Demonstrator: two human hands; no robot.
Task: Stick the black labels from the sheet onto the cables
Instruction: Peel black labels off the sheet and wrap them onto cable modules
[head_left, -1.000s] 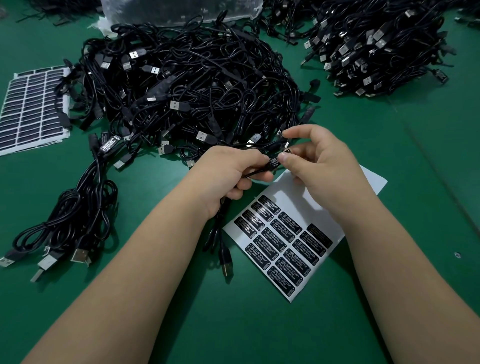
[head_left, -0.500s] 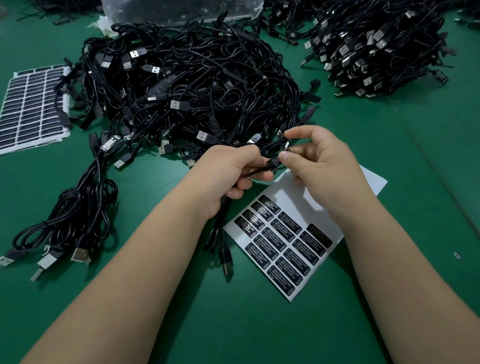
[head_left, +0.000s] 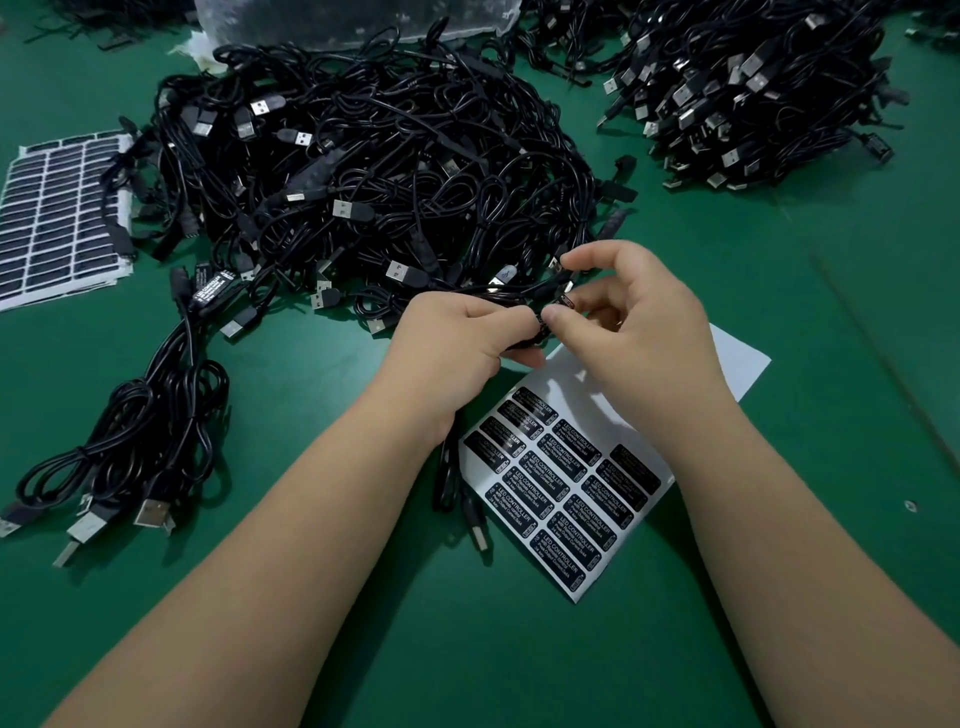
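Your left hand (head_left: 467, 338) is curled round a thin black cable with an inline controller (head_left: 511, 304) at frame centre, and your right hand (head_left: 634, 322) meets it there, thumb and fingertips pinching a small black label (head_left: 565, 300) against the controller.

Largest around you: the green table mat (head_left: 857, 364), then the big tangled heap of black USB cables (head_left: 374, 171) at upper centre and a second heap (head_left: 748, 88) at upper right. A labelled bundle (head_left: 156, 415) lies at left. The full white label sheet (head_left: 52, 218) sits at upper left; the part-used white sheet of black labels (head_left: 571, 483) lies just under your wrists.

The cable looks light and limp, so grip the stiff controller body rather than the cord. The label seems thin, floppy and tacky; hold it by an edge and press from one end to avoid creases.
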